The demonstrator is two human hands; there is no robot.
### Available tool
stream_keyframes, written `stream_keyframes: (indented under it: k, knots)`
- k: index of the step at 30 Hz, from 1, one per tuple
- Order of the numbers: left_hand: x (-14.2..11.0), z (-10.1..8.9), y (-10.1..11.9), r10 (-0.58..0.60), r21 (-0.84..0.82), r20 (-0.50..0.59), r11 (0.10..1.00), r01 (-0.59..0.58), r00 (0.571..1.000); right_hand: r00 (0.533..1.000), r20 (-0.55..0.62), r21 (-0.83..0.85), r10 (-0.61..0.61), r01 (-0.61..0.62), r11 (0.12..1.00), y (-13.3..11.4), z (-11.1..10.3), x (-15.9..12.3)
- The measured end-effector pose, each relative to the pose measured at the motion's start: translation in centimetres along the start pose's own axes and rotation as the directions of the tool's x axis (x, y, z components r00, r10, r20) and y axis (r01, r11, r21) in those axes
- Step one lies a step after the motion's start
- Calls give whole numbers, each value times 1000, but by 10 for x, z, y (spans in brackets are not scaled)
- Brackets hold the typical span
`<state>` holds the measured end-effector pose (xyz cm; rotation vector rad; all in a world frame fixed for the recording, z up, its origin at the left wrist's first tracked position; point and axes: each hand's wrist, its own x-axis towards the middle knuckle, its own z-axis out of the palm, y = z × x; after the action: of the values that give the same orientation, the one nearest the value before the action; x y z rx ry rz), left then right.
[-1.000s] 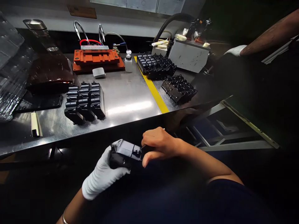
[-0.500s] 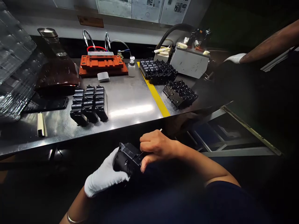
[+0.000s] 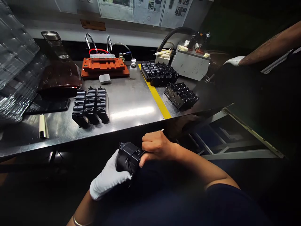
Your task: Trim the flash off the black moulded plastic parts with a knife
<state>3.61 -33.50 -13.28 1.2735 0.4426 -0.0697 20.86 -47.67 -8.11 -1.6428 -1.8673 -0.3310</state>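
My left hand, in a white glove, grips a black molded plastic housing in front of the bench. The housing is tilted, and its far side is hidden by the glove. My bare right hand is closed at the housing's right edge, with the thumb beside it. A slim tool with a pale end sticks out above that fist; the rest of it is covered by the fingers. On the bench, similar black housings stand in a group at left, with more at right.
An orange fixture, a small bottle and a grey block stand on the steel bench. Farther left are a large flask, a phone and a cream-handled object. Another person's gloved hand is at right.
The housing has turned slightly in my left hand, showing more of its top. My right thumb has shifted a little up and left along its edge. The camera view has moved slightly.
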Motion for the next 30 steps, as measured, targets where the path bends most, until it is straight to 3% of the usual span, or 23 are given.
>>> stream_keyframes:
  k: [5, 7, 9, 12, 15, 16, 17, 18, 19, 20, 21, 22, 23, 24, 25, 27, 30]
  knots:
    - [-2, -2, 4, -41, 125, 7, 991, 39, 999, 959, 278, 308, 59, -147, 940, 6, -3, -10]
    - [-4, -4, 9, -62, 213, -7, 975, 63, 998, 923, 382, 487, 38, -236, 841, 8, -6, -13]
    - [-5, -6, 15, -46, 315, -10, 948, 47, 999, 911, 400, 605, 102, -346, 717, 9, -9, -14]
    - [-3, -10, 23, 61, 446, 36, 892, -71, 997, 837, 445, 590, 320, -542, 598, 5, -10, -11]
    - [1, -10, 22, 251, 538, 22, 813, -223, 968, 736, 538, 477, 410, -667, 572, -1, -6, -9]
    - [3, -9, 20, 369, 558, -73, 785, -269, 927, 719, 525, 460, 455, -690, 560, -2, -3, -10]
    - [5, -7, 17, 503, 567, -233, 766, -304, 832, 707, 475, 458, 524, -707, 539, -2, 0, -12]
    - [7, -4, 14, 601, 553, -424, 764, -332, 677, 686, 401, 470, 607, -723, 507, -1, 3, -14]
    - [8, -1, 11, 616, 496, -604, 787, -366, 505, 652, 322, 494, 686, -734, 465, -1, 8, -17]
    - [9, 3, 9, 535, 376, -742, 831, -410, 403, 609, 251, 527, 753, -738, 421, -1, 13, -19]
    - [10, 6, 6, 380, 169, -819, 875, -453, 430, 565, 199, 565, 801, -734, 378, -2, 19, -21]
    - [10, 10, 4, 198, -98, -801, 887, -451, 564, 531, 175, 598, 829, -726, 339, -5, 26, -23]
    - [10, 14, 3, 41, -355, -682, 855, -379, 730, 515, 186, 621, 837, -722, 306, -8, 34, -24]
    - [10, 17, 2, -65, -535, -521, 801, -267, 851, 518, 231, 629, 823, -725, 280, -13, 41, -24]
    - [10, 20, 1, -130, -644, -390, 746, -170, 912, 534, 292, 624, 793, -735, 265, -17, 48, -25]
    - [9, 23, 3, -204, -758, -289, 645, -93, 935, 572, 377, 608, 729, -747, 271, -25, 59, -26]
    - [7, 24, 11, -327, -906, -198, 422, -45, 924, 607, 268, 638, 749, -694, 334, -27, 66, -30]
